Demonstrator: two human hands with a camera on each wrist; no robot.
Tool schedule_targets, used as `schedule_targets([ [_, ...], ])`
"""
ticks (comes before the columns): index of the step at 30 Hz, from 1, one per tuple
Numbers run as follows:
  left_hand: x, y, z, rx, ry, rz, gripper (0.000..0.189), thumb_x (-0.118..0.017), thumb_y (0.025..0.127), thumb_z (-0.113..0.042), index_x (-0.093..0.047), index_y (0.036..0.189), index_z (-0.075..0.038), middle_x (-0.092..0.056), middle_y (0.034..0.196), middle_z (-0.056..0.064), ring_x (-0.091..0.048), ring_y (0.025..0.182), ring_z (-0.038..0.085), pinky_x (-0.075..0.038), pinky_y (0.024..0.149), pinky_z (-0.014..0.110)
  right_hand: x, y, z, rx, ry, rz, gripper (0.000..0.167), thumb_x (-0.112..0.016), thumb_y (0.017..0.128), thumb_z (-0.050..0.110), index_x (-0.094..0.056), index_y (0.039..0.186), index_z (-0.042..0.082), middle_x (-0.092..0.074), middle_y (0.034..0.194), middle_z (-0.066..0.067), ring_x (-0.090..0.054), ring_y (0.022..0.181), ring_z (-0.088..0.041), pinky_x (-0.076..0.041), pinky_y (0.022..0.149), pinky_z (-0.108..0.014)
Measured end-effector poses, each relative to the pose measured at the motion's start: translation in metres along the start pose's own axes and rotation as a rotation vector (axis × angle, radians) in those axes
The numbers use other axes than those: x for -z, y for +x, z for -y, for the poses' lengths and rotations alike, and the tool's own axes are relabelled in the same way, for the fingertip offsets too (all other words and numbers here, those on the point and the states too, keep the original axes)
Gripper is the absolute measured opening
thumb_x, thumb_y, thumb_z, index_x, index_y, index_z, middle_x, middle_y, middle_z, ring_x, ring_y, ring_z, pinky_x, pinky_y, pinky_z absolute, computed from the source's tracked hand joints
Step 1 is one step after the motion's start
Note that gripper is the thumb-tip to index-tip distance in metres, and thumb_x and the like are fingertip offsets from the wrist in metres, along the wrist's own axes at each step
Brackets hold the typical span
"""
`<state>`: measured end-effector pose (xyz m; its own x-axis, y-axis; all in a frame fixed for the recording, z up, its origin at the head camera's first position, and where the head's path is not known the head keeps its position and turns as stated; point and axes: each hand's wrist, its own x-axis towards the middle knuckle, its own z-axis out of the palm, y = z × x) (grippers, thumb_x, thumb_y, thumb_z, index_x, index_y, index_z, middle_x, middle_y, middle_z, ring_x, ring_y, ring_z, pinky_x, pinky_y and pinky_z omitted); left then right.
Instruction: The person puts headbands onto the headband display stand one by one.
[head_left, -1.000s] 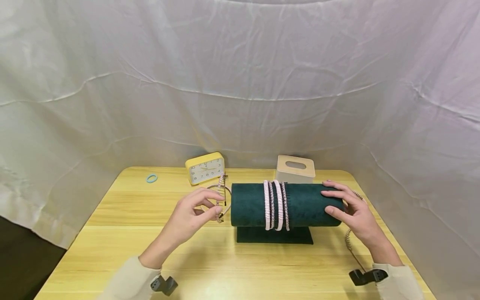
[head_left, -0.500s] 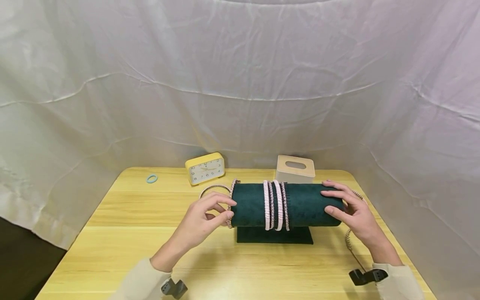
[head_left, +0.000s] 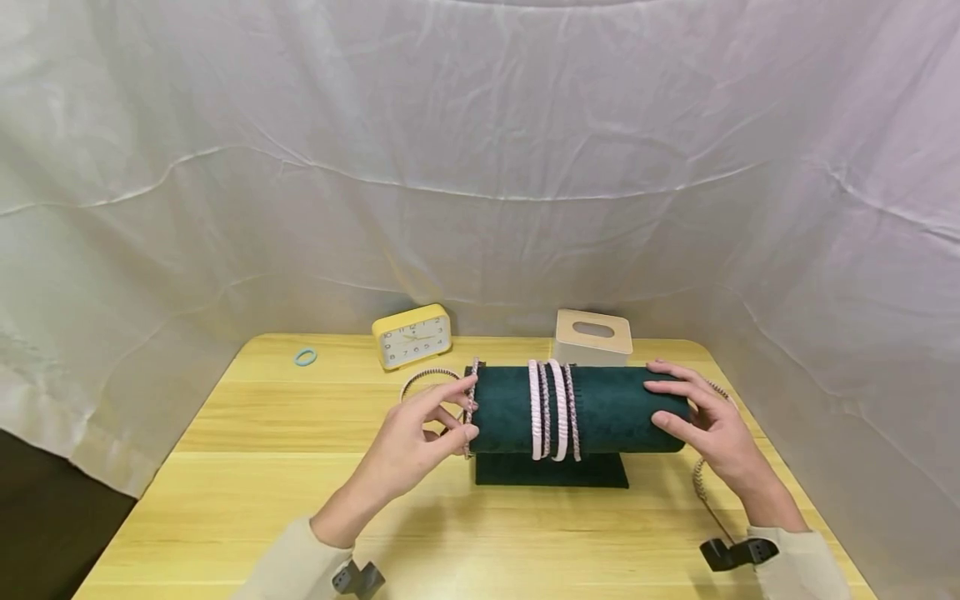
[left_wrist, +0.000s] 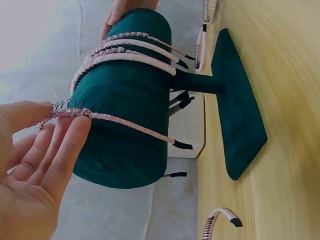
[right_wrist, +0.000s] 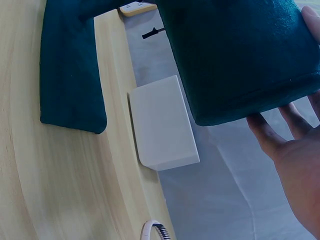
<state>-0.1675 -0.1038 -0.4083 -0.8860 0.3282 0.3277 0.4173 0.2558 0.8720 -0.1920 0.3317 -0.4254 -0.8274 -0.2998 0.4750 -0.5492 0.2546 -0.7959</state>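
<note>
Below frame centre, best to ease the headband (left_wrist: 115, 119), pinched in the left hand (head_left: 412, 446), squarely along the roll (head_left: 618, 408) from its left end, with the right hand (head_left: 708, 429) spread on the other.

**Roll stand (head_left: 615, 408) on the table (head_left: 525, 537), curtain (head_left: 480, 242) behind**

Four headbands (head_left: 561, 412) sit side by side over the stand's middle; a fifth headband (left_wrist: 130, 123) lies over its left end, within the left grip (head_left: 420, 437). The right grip (head_left: 712, 427) is at the right end. Behind the stand is a tissue box (head_left: 600, 344); behind and left, a clock (head_left: 414, 340), with a ring (head_left: 304, 364) farther left. One loose headband (head_left: 431, 372) lies left of the stand, another loose headband (head_left: 698, 482) right.
</note>
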Motion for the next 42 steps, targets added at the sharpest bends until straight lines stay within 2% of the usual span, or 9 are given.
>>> schedule_targets([
  [4,-0.001,0.0,0.001,-0.025,0.058,-0.013,0.059,-0.083,0.099,-0.019,-0.063,0.154,-0.021,-0.069,0.122,0.002,-0.075,0.091,0.01,-0.068,0.074,0.029,0.0,0.0,0.0,0.01,-0.002,0.005,0.045,-0.066,0.094,-0.023,-0.065,0.137,-0.012,-0.048,0.163,-0.019,-0.042,0.155,-0.015,-0.05,0.112,-0.014],
  [9,-0.003,0.001,0.004,-0.057,0.064,-0.023,0.052,-0.083,0.099,-0.016,-0.068,0.148,-0.022,-0.066,0.119,0.002,-0.072,0.088,0.01,-0.067,0.071,0.027,0.0,0.001,0.0,-0.004,-0.007,-0.001,0.044,-0.067,0.094,-0.023,-0.066,0.137,-0.012,-0.047,0.163,-0.02,-0.042,0.154,-0.014,-0.05,0.112,-0.014],
  [17,-0.006,0.002,0.006,-0.155,0.154,-0.061,0.042,-0.086,0.095,-0.011,-0.076,0.136,-0.018,-0.067,0.117,0.0,-0.066,0.087,0.009,-0.065,0.067,0.025,0.0,0.001,-0.001,0.019,-0.002,0.001,0.045,-0.067,0.093,-0.023,-0.066,0.137,-0.012,-0.049,0.162,-0.018,-0.042,0.154,-0.015,-0.049,0.112,-0.014],
  [21,-0.006,0.002,0.009,-0.2,0.193,-0.074,0.042,-0.087,0.094,-0.01,-0.077,0.134,-0.018,-0.064,0.121,0.001,-0.065,0.097,0.021,-0.067,0.075,0.025,0.0,0.001,-0.003,0.043,0.005,0.009,0.045,-0.067,0.093,-0.024,-0.066,0.137,-0.012,-0.048,0.162,-0.019,-0.042,0.155,-0.015,-0.05,0.112,-0.014],
  [24,-0.003,0.003,0.013,-0.268,0.234,-0.084,0.042,-0.087,0.094,-0.011,-0.077,0.134,-0.017,-0.063,0.126,0.002,-0.066,0.108,0.023,-0.066,0.086,0.026,0.001,0.001,-0.003,0.038,0.003,0.009,0.045,-0.067,0.093,-0.023,-0.066,0.137,-0.012,-0.049,0.162,-0.018,-0.042,0.155,-0.015,-0.05,0.111,-0.014],
  [27,0.003,0.007,0.018,-0.387,0.322,-0.083,0.041,-0.087,0.094,-0.012,-0.077,0.133,-0.017,-0.063,0.133,0.004,-0.063,0.12,0.021,-0.061,0.096,0.029,0.001,0.001,-0.003,0.029,0.003,0.006,0.045,-0.067,0.093,-0.023,-0.066,0.137,-0.012,-0.049,0.163,-0.017,-0.041,0.155,-0.015,-0.05,0.112,-0.014],
  [32,0.017,0.014,0.027,-0.561,0.474,-0.02,0.044,-0.084,0.098,-0.019,-0.073,0.141,-0.019,-0.06,0.15,0.009,-0.061,0.132,0.024,-0.061,0.093,0.033,0.001,0.0,-0.002,0.031,0.008,0.005,0.045,-0.067,0.093,-0.024,-0.065,0.137,-0.012,-0.048,0.163,-0.019,-0.041,0.155,-0.016,-0.05,0.112,-0.014],
  [37,0.026,0.018,0.032,-0.6,0.53,0.06,0.049,-0.082,0.101,-0.025,-0.067,0.147,-0.02,-0.055,0.161,0.01,-0.057,0.144,0.026,-0.061,0.105,0.042,0.001,0.001,-0.002,0.014,-0.006,0.002,0.045,-0.067,0.093,-0.023,-0.066,0.137,-0.011,-0.049,0.163,-0.016,-0.041,0.155,-0.015,-0.051,0.111,-0.014],
  [42,0.027,0.02,0.034,-0.634,0.546,0.069,0.051,-0.083,0.099,-0.027,-0.067,0.147,-0.019,-0.057,0.16,0.008,-0.056,0.147,0.027,-0.052,0.12,0.044,0.0,0.0,-0.002,0.004,-0.009,0.001,0.045,-0.067,0.094,-0.023,-0.066,0.137,-0.011,-0.048,0.163,-0.017,-0.041,0.155,-0.015,-0.051,0.111,-0.014],
])
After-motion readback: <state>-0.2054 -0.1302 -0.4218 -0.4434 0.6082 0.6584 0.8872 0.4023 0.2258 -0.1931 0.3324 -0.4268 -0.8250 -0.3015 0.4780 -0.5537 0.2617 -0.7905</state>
